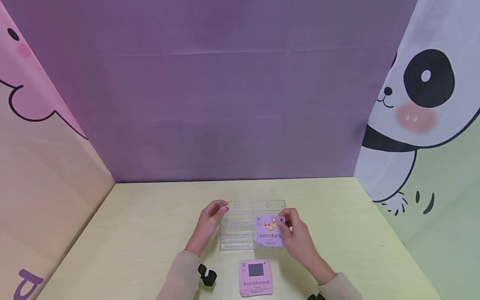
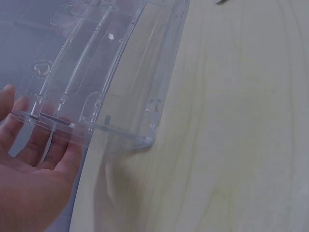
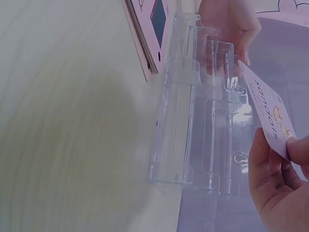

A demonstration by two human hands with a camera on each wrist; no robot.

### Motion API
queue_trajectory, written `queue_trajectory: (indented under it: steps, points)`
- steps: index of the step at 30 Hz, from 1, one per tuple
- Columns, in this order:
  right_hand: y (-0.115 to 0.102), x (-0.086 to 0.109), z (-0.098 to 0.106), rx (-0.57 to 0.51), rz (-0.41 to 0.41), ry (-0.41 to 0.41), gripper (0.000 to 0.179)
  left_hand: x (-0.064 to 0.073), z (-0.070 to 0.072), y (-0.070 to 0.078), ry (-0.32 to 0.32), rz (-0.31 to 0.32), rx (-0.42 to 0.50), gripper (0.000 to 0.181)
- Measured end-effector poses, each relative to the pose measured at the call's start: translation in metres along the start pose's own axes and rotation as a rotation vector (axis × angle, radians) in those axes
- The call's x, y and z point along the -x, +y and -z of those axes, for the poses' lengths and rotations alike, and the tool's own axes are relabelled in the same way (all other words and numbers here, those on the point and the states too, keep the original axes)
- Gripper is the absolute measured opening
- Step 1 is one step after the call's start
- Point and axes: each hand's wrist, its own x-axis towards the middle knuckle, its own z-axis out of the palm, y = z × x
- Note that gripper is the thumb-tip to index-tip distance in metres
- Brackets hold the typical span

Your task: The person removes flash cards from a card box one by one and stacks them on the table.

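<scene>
A clear plastic card rack (image 1: 237, 233) with stepped slots stands on the table. My left hand (image 1: 210, 221) grips its left side, thumb on the front and fingers behind, as the left wrist view shows with the rack (image 2: 120, 72) close up. Between the thumb and fingers of my right hand (image 1: 298, 233) is a purple card (image 1: 269, 237) marked "sandals", pinched by its right edge. In the right wrist view the card (image 3: 268, 113) tilts just off the rack (image 3: 178, 111), over its right half. A stack of pink cards (image 1: 256, 279), "blackboard" on top, lies in front of the rack.
A pale wooden table (image 1: 150, 221) spreads around the rack. Behind it rises a purple cloth wall (image 1: 232, 104), with a panda-printed panel (image 1: 431, 125) on the right and a pink and beige panel (image 1: 48, 166) on the left. A black wrist device (image 1: 207, 276) sits by the left sleeve.
</scene>
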Motion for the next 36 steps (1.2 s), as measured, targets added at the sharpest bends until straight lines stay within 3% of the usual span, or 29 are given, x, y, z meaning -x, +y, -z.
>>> queue_trajectory:
  steps: [36]
  points:
    - [-0.016,0.012,-0.001,-0.091,-0.060,-0.041,0.026,0.000,-0.002,0.000,0.013,-0.016,-0.007,0.028]
